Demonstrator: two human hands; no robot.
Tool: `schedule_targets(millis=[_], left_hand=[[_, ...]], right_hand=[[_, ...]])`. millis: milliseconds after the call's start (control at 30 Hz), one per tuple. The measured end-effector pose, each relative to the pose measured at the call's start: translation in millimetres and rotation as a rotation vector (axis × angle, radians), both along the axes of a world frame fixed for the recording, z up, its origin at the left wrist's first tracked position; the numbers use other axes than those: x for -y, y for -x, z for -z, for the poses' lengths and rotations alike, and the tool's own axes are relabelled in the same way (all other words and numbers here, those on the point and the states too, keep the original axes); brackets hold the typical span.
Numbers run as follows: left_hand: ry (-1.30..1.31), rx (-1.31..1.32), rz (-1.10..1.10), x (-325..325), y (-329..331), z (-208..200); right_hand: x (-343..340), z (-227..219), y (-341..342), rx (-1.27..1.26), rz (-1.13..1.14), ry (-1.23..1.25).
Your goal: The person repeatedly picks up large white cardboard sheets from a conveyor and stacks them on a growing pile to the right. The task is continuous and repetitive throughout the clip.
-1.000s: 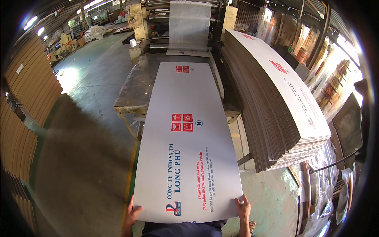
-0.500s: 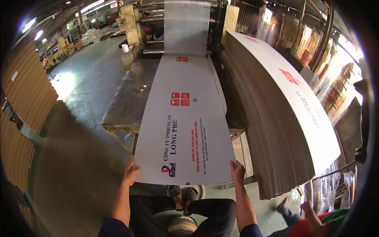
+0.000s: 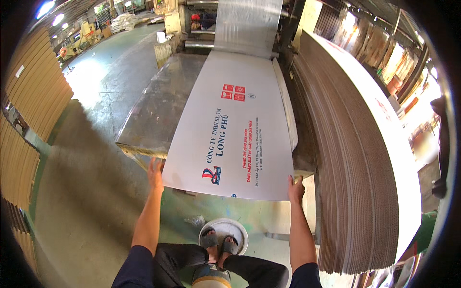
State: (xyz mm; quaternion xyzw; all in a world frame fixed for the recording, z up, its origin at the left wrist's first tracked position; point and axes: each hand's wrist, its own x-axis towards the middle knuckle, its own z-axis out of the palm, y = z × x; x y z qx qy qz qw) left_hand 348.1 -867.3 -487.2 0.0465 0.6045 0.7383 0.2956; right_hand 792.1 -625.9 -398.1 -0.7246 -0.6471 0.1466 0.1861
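A long white printed cardboard sheet (image 3: 192, 158) with red and dark markings slopes from the rollers down toward me. Its far end lies at a hanging clear film (image 3: 247, 29). Beside the sheet's near left corner is my left hand (image 3: 154, 176), its fingers stretched out along the edge and the thumb not clearly visible. At the near right corner my right hand (image 3: 296, 188) grips the edge, with the thumb up and the other fingers partly hidden. A metal-topped table (image 3: 158, 105) supports the sheet from below.
A tall stack of cardboard sheets (image 3: 355, 158) with a white top stands close on the right. More stacked brown board (image 3: 36, 81) rises at far left. My sandalled feet rest on a round white base (image 3: 242, 237). A white cup-like container (image 3: 161, 37) stands beside the machine.
The sheet has slid away from me; its farthest red marks are out of sight. Both hands have moved forward with it, and my left thumb no longer shows over the sheet. My view has shifted.
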Motion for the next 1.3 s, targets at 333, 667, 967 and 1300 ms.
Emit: schedule_targets(millis=[333, 667, 967, 1300], left_hand=[[0.168, 0.181, 0.213, 168, -171, 95], [-0.118, 0.308, 1.016, 185, -389, -51], [-0.705, 0.498, 1.461, 105, -443, -295], [-0.242, 0.178, 1.239, 209, -308, -178]], right_hand=[[202, -284, -237, 0.222, -0.472, -0.497], [280, -237, -278, 0.512, -0.228, -0.149], [421, -296, -149, 0.728, -0.475, -0.622], [512, -254, -318, 0.439, 0.303, -0.350]])
